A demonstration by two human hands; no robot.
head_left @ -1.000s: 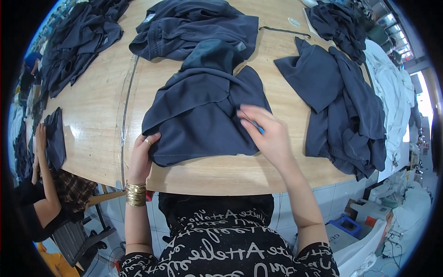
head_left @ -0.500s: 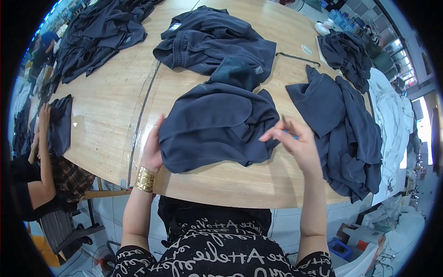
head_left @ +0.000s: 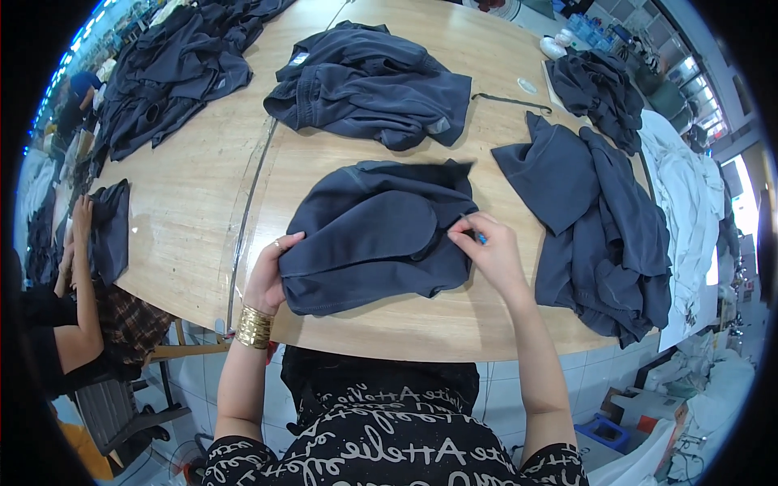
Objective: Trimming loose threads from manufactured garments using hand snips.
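Note:
A dark grey garment (head_left: 356, 235) lies bunched on the table in front of me, with a rounded seamed panel on top. My left hand (head_left: 274, 263), wearing a gold bracelet (head_left: 255, 326), grips its left edge, thumb above and the other fingers mostly hidden by cloth. At the right edge, my right hand (head_left: 493, 249) has its fingertips pinched together against the fabric. A small tool with a blue part (head_left: 481, 239) is held in that hand, its dark tip poking out above the fingers; its exact kind is hard to make out.
Beyond the garment lies a pile of dark clothes (head_left: 369, 85); others are at the far left (head_left: 174, 81) and right (head_left: 604, 219). A dark strap (head_left: 512, 104) rests near the far right. White cloth (head_left: 681, 219) hangs beyond. At left, a co-worker's hands (head_left: 81, 223) touch dark fabric.
My right hand has moved left and down onto the garment's edge. The garment has shifted and its far part no longer overlaps the pile behind. My left thumb now lies over the cloth.

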